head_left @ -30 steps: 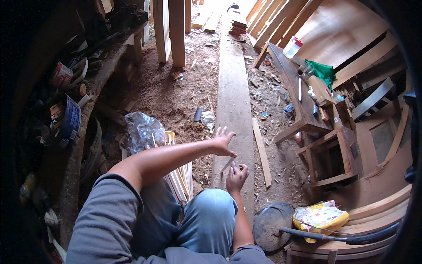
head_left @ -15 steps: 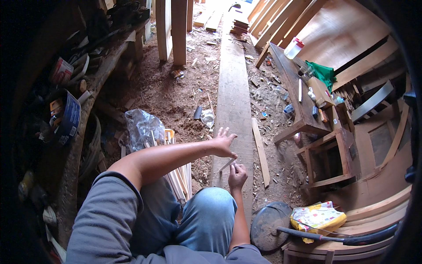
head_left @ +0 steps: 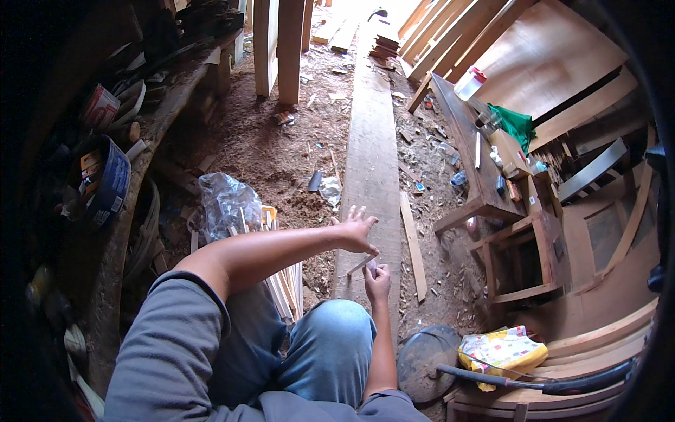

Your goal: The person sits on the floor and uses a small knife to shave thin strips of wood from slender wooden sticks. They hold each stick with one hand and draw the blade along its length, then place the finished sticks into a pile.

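My left hand (head_left: 357,231) hovers over the long wooden plank (head_left: 373,148), its fingers spread and its thumb pointing down at the upper end of a thin wooden strip (head_left: 361,265). Whether the thumb presses on the strip cannot be made out. Just below, my right hand (head_left: 378,283) is closed, fingertips pinched beside the same end of the strip. Something small and greyish shows at those fingertips, too small to name. The strip slants across the plank, its other end pointing toward my knee.
Left of my knees stand a bundle of thin wooden strips (head_left: 287,292) and a clear plastic bag (head_left: 228,204). A loose slat (head_left: 413,246) lies right of the plank. Further right are a wooden bench (head_left: 467,155), a small wooden frame (head_left: 524,257) and a yellow-white bag (head_left: 503,355).
The view has shifted slightly. Both hands keep nearly the same pose over the plank, and the strip stays between them.
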`<action>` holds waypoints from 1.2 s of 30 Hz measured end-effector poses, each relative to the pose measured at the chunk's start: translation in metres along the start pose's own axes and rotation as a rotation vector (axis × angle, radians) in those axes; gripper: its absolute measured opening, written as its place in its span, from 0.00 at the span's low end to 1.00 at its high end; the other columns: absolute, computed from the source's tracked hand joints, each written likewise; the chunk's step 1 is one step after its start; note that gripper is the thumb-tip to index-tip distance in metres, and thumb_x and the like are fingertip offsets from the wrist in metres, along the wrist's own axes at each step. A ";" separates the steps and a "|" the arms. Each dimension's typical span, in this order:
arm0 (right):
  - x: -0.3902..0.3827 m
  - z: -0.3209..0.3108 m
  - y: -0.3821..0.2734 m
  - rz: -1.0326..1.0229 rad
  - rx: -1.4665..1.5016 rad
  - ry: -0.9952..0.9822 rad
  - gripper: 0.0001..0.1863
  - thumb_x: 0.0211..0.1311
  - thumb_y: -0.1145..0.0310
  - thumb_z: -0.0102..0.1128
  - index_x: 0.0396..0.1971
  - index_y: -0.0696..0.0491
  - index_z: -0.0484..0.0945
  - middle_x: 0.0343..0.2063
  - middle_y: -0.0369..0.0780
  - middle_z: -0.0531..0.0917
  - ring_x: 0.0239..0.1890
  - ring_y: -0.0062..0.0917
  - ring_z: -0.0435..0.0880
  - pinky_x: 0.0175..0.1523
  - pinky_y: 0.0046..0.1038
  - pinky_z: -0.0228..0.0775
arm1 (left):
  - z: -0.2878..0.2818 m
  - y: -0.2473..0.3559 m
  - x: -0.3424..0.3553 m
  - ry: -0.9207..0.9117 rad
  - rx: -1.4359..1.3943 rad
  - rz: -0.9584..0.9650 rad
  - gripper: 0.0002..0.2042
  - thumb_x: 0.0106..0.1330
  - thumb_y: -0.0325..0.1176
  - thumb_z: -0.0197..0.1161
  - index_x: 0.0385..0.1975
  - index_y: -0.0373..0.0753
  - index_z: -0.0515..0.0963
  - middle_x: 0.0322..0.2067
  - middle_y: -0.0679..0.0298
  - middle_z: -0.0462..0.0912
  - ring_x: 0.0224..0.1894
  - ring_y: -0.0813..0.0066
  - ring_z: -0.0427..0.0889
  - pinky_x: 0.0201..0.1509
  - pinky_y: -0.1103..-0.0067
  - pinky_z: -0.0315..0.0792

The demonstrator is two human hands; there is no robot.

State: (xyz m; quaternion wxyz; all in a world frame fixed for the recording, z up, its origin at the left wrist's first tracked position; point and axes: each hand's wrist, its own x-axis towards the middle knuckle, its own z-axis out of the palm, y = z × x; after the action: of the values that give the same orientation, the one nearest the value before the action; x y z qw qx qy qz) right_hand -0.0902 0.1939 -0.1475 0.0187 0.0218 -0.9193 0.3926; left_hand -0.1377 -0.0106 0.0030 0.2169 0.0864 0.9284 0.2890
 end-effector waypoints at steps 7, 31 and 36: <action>-0.017 -0.019 -0.046 -0.285 0.230 0.189 0.15 0.62 0.76 0.60 0.49 0.57 0.84 0.46 0.42 0.83 0.52 0.36 0.76 0.60 0.34 0.66 | 0.002 -0.003 0.003 -0.009 -0.006 0.015 0.51 0.51 0.63 0.72 0.73 0.51 0.53 0.76 0.45 0.34 0.77 0.42 0.28 0.67 0.30 0.42; -0.031 0.025 -0.026 0.151 0.508 0.008 0.19 0.74 0.72 0.50 0.60 0.63 0.74 0.52 0.46 0.84 0.50 0.25 0.83 0.55 0.26 0.74 | 0.001 -0.001 0.002 -0.027 -0.032 0.002 0.53 0.49 0.61 0.75 0.73 0.51 0.53 0.76 0.45 0.33 0.77 0.41 0.27 0.66 0.28 0.41; -0.026 0.011 -0.029 -0.161 0.561 0.125 0.19 0.72 0.75 0.50 0.59 0.63 0.75 0.50 0.48 0.85 0.49 0.26 0.85 0.52 0.27 0.74 | -0.001 0.000 -0.002 0.014 0.010 0.022 0.53 0.49 0.61 0.74 0.73 0.52 0.52 0.76 0.46 0.33 0.77 0.41 0.27 0.66 0.28 0.41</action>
State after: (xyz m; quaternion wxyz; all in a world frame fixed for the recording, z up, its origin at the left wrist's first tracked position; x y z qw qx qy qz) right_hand -0.0631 0.1670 -0.1356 0.0996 0.0747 -0.7672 0.6292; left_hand -0.1361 -0.0116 0.0047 0.2067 0.0955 0.9304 0.2873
